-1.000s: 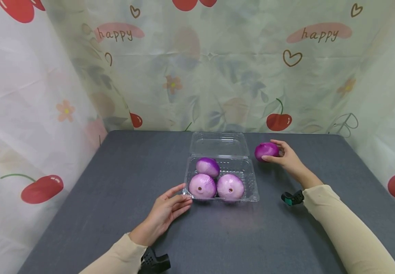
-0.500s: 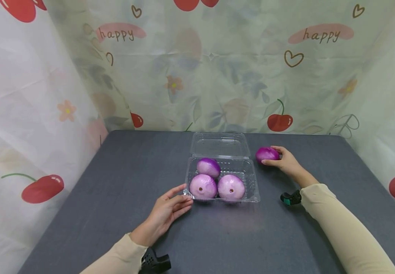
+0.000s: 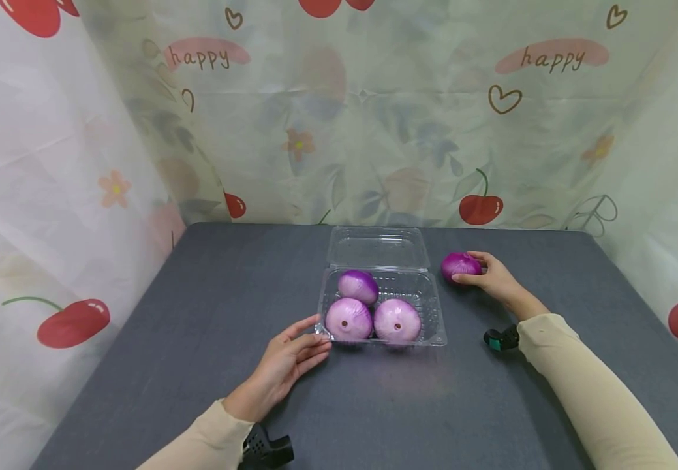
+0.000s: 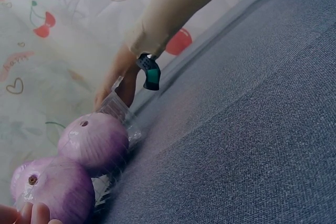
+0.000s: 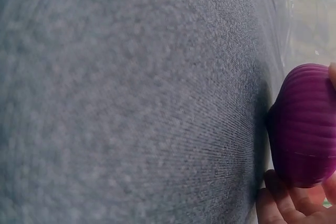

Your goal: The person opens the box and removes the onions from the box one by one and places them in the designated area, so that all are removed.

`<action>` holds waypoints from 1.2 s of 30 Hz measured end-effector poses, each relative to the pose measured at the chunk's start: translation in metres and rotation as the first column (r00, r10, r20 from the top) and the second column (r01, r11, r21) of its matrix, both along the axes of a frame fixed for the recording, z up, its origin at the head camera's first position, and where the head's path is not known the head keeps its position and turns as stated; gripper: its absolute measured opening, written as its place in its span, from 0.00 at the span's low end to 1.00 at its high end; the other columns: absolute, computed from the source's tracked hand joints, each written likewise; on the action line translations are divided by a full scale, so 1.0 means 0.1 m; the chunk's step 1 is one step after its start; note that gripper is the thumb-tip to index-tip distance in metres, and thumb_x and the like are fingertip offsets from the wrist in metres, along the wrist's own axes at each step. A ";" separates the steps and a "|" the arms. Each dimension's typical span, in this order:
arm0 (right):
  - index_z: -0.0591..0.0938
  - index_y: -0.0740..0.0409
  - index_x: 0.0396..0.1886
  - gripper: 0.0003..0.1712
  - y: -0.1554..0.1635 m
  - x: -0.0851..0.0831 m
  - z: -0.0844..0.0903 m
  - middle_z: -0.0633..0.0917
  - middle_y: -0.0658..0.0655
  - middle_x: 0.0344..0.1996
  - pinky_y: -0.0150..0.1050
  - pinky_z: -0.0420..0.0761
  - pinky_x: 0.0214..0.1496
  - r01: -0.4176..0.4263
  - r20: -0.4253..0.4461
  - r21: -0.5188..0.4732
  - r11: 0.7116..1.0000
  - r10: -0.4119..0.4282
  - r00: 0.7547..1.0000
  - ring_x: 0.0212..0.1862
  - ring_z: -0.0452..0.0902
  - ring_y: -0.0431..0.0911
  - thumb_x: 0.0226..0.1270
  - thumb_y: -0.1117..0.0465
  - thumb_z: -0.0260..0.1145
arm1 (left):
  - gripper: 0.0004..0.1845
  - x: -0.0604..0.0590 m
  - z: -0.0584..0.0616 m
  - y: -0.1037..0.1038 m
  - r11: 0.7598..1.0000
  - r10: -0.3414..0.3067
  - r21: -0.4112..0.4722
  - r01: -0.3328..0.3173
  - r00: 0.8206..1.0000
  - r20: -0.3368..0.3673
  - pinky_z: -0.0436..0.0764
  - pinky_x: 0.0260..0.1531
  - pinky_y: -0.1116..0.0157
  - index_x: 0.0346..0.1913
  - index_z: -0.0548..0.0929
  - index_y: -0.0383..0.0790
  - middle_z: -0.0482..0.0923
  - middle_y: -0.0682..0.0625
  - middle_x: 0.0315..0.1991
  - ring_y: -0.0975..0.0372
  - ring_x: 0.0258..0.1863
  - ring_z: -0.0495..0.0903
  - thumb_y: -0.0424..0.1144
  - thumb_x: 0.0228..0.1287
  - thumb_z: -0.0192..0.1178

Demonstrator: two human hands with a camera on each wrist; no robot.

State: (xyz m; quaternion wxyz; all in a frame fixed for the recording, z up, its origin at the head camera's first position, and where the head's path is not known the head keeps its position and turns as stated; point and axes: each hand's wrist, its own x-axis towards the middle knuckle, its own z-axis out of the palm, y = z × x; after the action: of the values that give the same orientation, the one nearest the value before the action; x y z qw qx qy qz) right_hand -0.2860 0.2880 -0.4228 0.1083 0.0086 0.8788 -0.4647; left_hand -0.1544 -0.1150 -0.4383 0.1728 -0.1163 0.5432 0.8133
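Observation:
A clear plastic clamshell box (image 3: 432,307) lies with its lid (image 3: 377,248) folded back. Inside it are three purple onions: one behind (image 3: 358,287), one front left (image 3: 348,320) and one front right (image 3: 397,321). My left hand (image 3: 280,365) touches the box's front left corner with nearly straight fingers; in the left wrist view its fingertips (image 4: 38,214) show beside the nearer onion (image 4: 58,190). Right of the box, my right hand (image 3: 494,277) holds a darker purple onion (image 3: 459,267) between thumb and fingers. In the right wrist view, this ribbed onion (image 5: 304,124) is close to the tabletop.
The grey cloth-covered table (image 3: 198,294) extends around the box on every side. Behind it hangs a printed curtain (image 3: 362,130), with more curtain at left and right. Black wrist devices (image 3: 268,450) sit under both sleeves.
My right hand has lowered slightly with the onion, down to the table's level beside the box. The left hand and the box stay where they were.

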 end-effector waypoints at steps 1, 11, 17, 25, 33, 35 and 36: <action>0.50 0.65 0.76 0.54 0.00 0.00 0.00 0.56 0.76 0.69 0.64 0.61 0.70 -0.003 0.001 -0.002 1.000 0.003 1.000 0.69 0.53 0.67 0.62 0.45 0.68 | 0.27 0.00 0.00 0.00 1.000 0.000 0.000 0.000 1.000 -0.002 0.85 0.46 0.62 0.67 0.70 0.38 0.85 0.48 0.34 0.61 0.37 0.86 0.29 0.66 0.59; 0.47 0.64 0.77 0.55 0.02 -0.01 -0.01 0.56 0.77 0.69 0.64 0.60 0.70 -0.025 0.006 0.001 1.000 0.025 1.000 0.69 0.54 0.67 0.63 0.45 0.67 | 0.27 0.00 0.01 0.00 1.000 0.003 -0.009 -0.003 1.000 0.001 0.85 0.46 0.62 0.67 0.70 0.38 0.86 0.48 0.34 0.61 0.37 0.86 0.29 0.65 0.59; 0.47 0.63 0.77 0.55 0.02 -0.02 -0.01 0.56 0.76 0.69 0.64 0.60 0.70 -0.029 0.014 -0.003 1.000 0.029 0.999 0.69 0.54 0.67 0.63 0.45 0.67 | 0.26 0.00 0.01 0.00 1.000 0.011 -0.011 -0.011 1.000 0.014 0.85 0.45 0.62 0.67 0.71 0.39 0.86 0.48 0.34 0.61 0.37 0.86 0.28 0.65 0.59; 0.47 0.63 0.77 0.55 0.02 -0.01 -0.01 0.56 0.76 0.69 0.64 0.60 0.70 -0.032 0.016 0.000 0.999 0.032 0.999 0.69 0.54 0.67 0.63 0.45 0.67 | 0.27 -0.01 0.01 0.00 1.000 0.003 -0.005 -0.003 1.000 0.001 0.85 0.45 0.63 0.67 0.70 0.38 0.86 0.49 0.34 0.62 0.37 0.86 0.28 0.66 0.59; 0.46 0.61 0.77 0.56 0.03 -0.02 -0.03 0.56 0.75 0.69 0.63 0.60 0.71 -0.029 0.007 -0.007 1.000 0.029 1.000 0.69 0.54 0.66 0.62 0.45 0.68 | 0.27 -0.01 0.00 0.00 1.000 -0.004 0.006 0.004 1.000 0.000 0.85 0.45 0.63 0.68 0.69 0.38 0.85 0.49 0.34 0.62 0.37 0.86 0.28 0.66 0.58; 0.46 0.62 0.77 0.56 0.03 -0.02 -0.03 0.56 0.75 0.70 0.63 0.60 0.71 -0.030 0.003 -0.007 1.000 0.030 1.000 0.69 0.54 0.66 0.62 0.46 0.69 | 0.27 0.00 0.00 0.00 1.000 -0.006 0.008 0.006 1.000 0.000 0.85 0.45 0.63 0.68 0.69 0.38 0.85 0.49 0.34 0.62 0.37 0.86 0.28 0.66 0.58; 0.46 0.62 0.77 0.56 0.03 -0.02 -0.03 0.56 0.75 0.70 0.63 0.60 0.71 -0.030 0.002 -0.008 1.000 0.030 1.000 0.69 0.54 0.66 0.62 0.46 0.69 | 0.27 0.00 0.00 0.00 1.000 -0.006 0.008 0.006 1.000 0.000 0.85 0.45 0.63 0.68 0.69 0.38 0.85 0.49 0.34 0.62 0.37 0.86 0.28 0.66 0.58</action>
State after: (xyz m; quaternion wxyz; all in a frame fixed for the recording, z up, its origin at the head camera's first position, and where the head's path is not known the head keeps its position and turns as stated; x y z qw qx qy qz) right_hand -0.2884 0.2910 -0.4258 0.1163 -0.0043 0.8768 -0.4665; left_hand -0.1548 -0.1150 -0.4378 0.1760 -0.1140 0.5403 0.8149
